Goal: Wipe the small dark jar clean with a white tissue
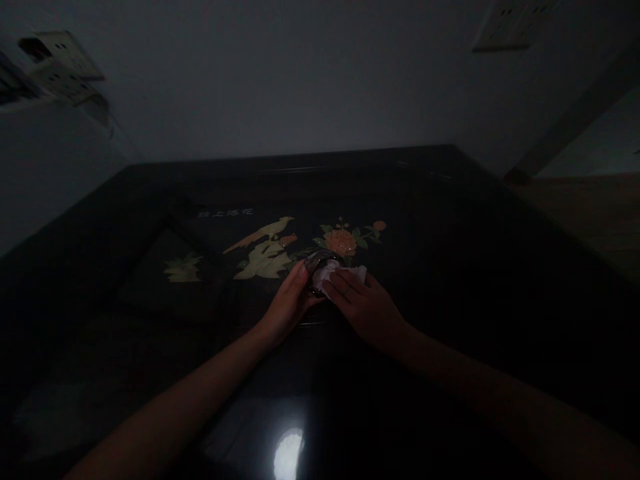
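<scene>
The left hand (pixel 289 299) is holding a shiny, dark, round thing (pixel 313 262) by its side. Its thumb is pressing near the edge, and its fingers are curling around under it. The right hand (pixel 369 308) is pushing a crumpled white tissue (pixel 326 271) against the round thing, and some tissue is poking out by its fingers. So the round thing is sitting right between the two hands, over the dark, shiny table (pixel 280 380). It looks like the hands are in the middle of wiping it. The room is very dark, so I am not telling for sure if it is a bowl or something else, or if it is touching the table.

Just past the grip, an orange flower (pixel 340 243) is showing on the table top. A pale bird (pixel 273 229) is showing past the grip and to its left. Wiping another bit is calling for the left hand to be keeping snug and turning the round thing slowly, while the right hand is pressing softly.
</scene>
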A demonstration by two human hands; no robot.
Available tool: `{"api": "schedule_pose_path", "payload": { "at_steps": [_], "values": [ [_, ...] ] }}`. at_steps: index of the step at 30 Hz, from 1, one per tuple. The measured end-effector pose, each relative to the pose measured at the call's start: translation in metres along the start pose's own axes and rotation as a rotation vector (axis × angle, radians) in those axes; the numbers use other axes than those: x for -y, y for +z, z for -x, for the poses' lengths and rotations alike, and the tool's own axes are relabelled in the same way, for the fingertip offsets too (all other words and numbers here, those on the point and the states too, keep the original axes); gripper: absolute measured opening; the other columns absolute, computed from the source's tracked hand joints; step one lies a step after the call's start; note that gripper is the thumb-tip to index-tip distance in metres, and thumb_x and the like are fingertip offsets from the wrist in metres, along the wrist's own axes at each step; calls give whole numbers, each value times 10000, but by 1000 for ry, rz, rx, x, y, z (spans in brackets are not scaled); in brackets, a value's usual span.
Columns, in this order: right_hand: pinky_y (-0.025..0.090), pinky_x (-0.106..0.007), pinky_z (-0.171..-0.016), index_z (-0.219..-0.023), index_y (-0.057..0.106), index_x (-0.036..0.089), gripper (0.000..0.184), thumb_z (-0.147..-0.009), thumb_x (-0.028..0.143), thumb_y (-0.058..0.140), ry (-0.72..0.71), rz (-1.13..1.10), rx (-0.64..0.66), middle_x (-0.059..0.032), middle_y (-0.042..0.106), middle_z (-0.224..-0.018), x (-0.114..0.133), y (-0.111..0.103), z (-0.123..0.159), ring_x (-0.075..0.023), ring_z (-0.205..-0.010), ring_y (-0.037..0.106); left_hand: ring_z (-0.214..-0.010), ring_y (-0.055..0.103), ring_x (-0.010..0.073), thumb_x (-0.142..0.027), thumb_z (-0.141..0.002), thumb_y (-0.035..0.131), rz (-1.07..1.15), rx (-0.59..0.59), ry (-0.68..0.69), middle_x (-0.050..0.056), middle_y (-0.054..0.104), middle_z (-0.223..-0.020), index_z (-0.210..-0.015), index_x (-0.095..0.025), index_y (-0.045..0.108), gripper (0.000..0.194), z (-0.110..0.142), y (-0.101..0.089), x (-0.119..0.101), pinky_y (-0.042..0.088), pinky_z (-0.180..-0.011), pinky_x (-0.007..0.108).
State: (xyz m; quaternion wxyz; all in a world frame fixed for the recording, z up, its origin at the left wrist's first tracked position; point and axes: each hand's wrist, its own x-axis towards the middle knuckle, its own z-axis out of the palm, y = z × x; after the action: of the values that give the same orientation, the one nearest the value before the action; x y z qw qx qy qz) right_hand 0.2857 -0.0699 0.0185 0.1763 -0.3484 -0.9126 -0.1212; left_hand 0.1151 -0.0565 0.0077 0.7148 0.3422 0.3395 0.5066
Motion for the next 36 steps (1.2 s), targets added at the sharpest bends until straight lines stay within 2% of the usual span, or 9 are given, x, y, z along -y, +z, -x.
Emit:
{"api": "schedule_pose_path", "payload": {
  "at_steps": [5,10,14,18,23,28,32,36],
  "values": [
    [490,-494,-885,-1285,527,101,395,-911,80,404,26,-110,9,-159,611,-1260,4,1,1,-298,-1178,530,-1048,568,199,-465,-814,612,-2,-22,-1,56,611,-1166,-1104,-243,594,367,0,1,-1,497,-849,319],
    [439,-445,-1012,-1315,492,90,472,-858,36,388,113,-487,-43,-151,616,-1238,10,2,1,-247,-1160,537,-1053,565,216,-473,-803,620,-74,-47,9,67,613,-1162,-1163,-232,573,436,2,-1,2,480,-855,317],
    [469,-419,-987,-1314,485,154,507,-826,47,398,209,-831,-139,-124,614,-1242,13,5,4,-219,-1156,556,-1053,569,230,-488,-805,615,-197,-44,42,53,609,-1175,-1202,-252,555,466,2,-8,7,480,-834,304],
    [445,-411,-1015,-1335,454,160,485,-857,88,416,250,-944,-158,-135,566,-1310,17,9,9,-212,-1223,518,-1060,568,230,-501,-817,594,-250,-23,65,47,607,-1182,-1227,-256,543,480,2,-12,9,477,-826,289],
    [411,-428,-1054,-1364,416,124,535,-834,54,392,154,-837,-90,-154,529,-1354,16,8,6,-210,-1284,458,-1115,542,240,-504,-798,617,-236,-82,45,41,585,-1247,-1231,-269,546,498,3,-11,6,465,-837,284],
    [427,-404,-1048,-1307,484,64,456,-858,57,401,56,-559,-41,-159,561,-1326,8,4,2,-216,-1264,483,-1024,568,209,-498,-785,631,-129,-100,-5,65,593,-1194,-1191,-243,542,488,4,-4,1,484,-748,256],
    [501,-432,-931,-1242,564,112,359,-903,95,447,21,-246,-19,-139,620,-1261,1,0,1,-254,-1206,541,-1039,562,211,-490,-810,599,-74,-50,3,78,583,-1201,-1168,-238,544,441,3,1,0,500,-796,295],
    [514,-470,-860,-1166,614,91,310,-907,81,444,0,-37,7,-180,633,-1227,-1,-8,-1,-289,-1165,571,-1064,560,232,-482,-781,639,-58,-51,-4,89,580,-1204,-1141,-222,547,454,3,5,-2,506,-827,337]
  ]
}}
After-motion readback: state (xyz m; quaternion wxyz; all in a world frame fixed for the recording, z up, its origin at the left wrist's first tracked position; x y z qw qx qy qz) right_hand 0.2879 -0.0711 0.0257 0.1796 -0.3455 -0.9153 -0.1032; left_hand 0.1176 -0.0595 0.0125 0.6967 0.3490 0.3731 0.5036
